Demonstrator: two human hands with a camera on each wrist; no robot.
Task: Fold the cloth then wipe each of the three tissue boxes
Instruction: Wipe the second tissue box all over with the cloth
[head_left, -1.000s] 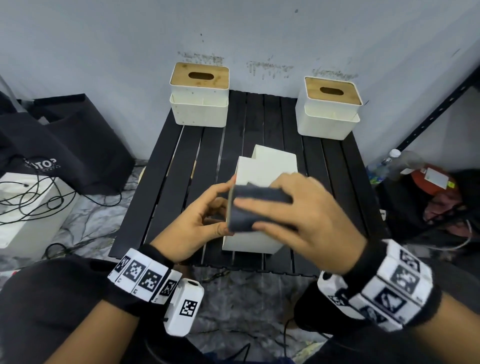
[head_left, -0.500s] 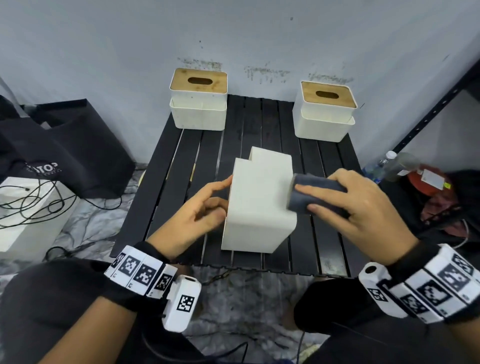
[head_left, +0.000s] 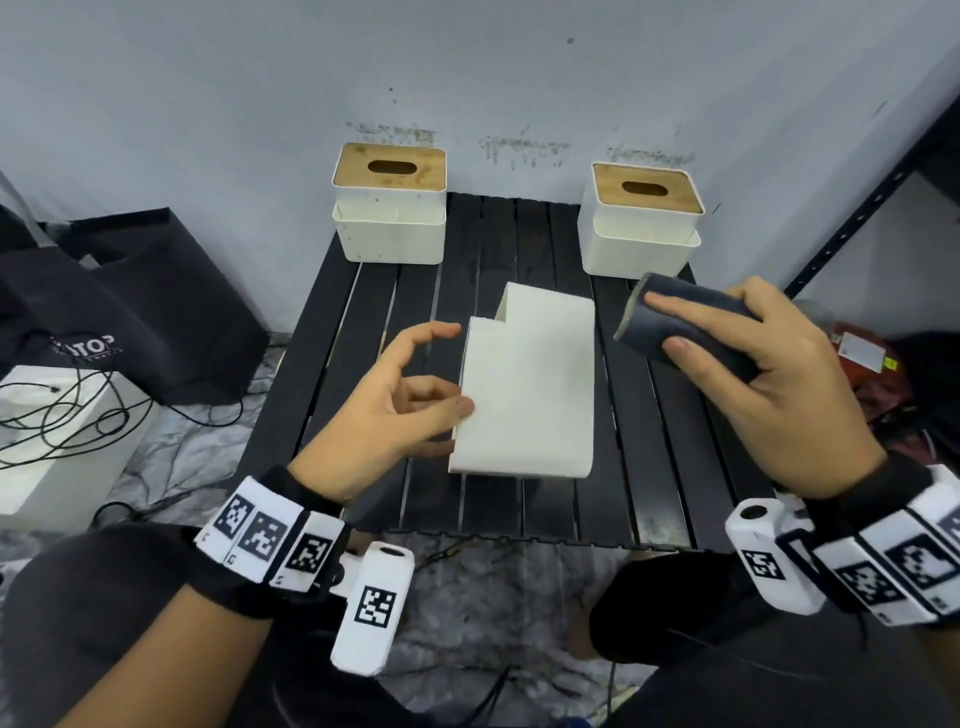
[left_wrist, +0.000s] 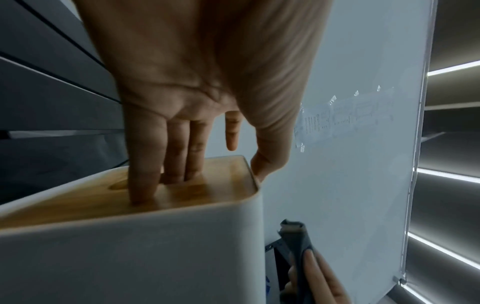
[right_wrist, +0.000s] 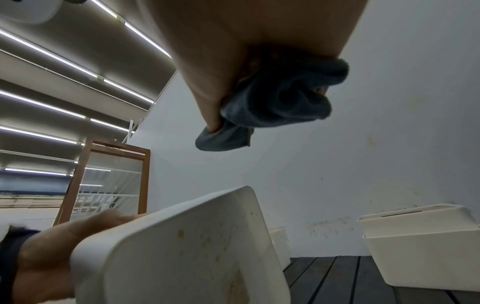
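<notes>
A white tissue box (head_left: 524, 389) lies tipped on its side in the middle of the black slatted table (head_left: 654, 467). My left hand (head_left: 415, 384) steadies it from the left. In the left wrist view its straight fingers (left_wrist: 145, 164) press on the wooden lid (left_wrist: 221, 185) and the thumb touches the box edge. My right hand (head_left: 753, 374) grips the folded dark cloth (head_left: 680, 327) in the air, to the right of the box and clear of it. The cloth (right_wrist: 272, 107) bunches under the palm. Two more white boxes with wooden lids stand upright at the back left (head_left: 389, 202) and back right (head_left: 641, 218).
A black bag (head_left: 130, 301) and a white case with cables (head_left: 52, 431) sit on the floor to the left. A dark metal shelf post (head_left: 857, 208) rises on the right, with red clutter (head_left: 862, 353) below it. The wall is close behind the table.
My right hand slid the cloth across the box to its right side, then lifted it off to the right. The left hand stayed at the lid side and its index finger rose.
</notes>
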